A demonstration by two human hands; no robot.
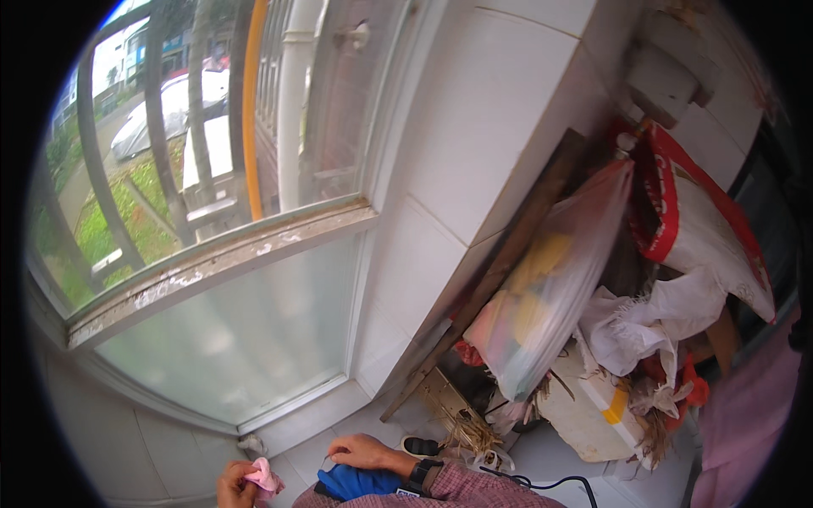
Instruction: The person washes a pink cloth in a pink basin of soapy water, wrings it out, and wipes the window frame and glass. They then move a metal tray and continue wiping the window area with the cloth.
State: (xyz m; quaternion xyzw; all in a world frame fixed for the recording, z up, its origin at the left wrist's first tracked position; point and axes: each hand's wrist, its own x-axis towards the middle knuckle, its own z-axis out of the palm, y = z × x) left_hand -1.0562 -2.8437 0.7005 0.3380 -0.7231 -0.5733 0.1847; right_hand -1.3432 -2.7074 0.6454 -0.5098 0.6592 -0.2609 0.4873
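My left hand [235, 484], at the bottom edge of the head view, is closed on a crumpled pink cloth [266, 477]. To the right of it, my right hand [357, 452] has its fingers curled at a thin cord or loop by the top of a blue fabric item [365, 482]; whether it grips the cord cannot be told. The blue item lies below the right wrist, against the checked clothing. A dark strap with a watch-like band [419, 477] circles that wrist.
A window with a dirty frame ledge [222, 270] stands at the left. Filled plastic bags [546, 305] hang at the right above a white foam box [591, 406]. Dry stalks [470, 432], a dark shoe [420, 446] and a black cable [559, 481] are lower down.
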